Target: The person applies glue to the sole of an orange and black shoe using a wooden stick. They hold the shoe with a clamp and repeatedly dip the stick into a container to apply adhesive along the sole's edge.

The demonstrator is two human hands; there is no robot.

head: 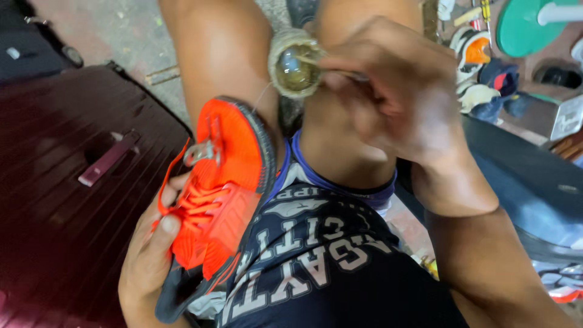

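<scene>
Left hand (149, 267): wrapped around an orange sneaker (212, 194), thumb across the laces, holding it sole-edge up against the thigh, apparently to steady it.

Right hand (395, 103): fingers pinched on a thin stick whose tip dips into a small round tub (296, 64) of yellowish paste, probably glue. The tub sits above the sneaker, wedged between the knees to stay put.

Left of the sneaker: dark red case (67, 182). Far right: green disc (522, 27).
</scene>
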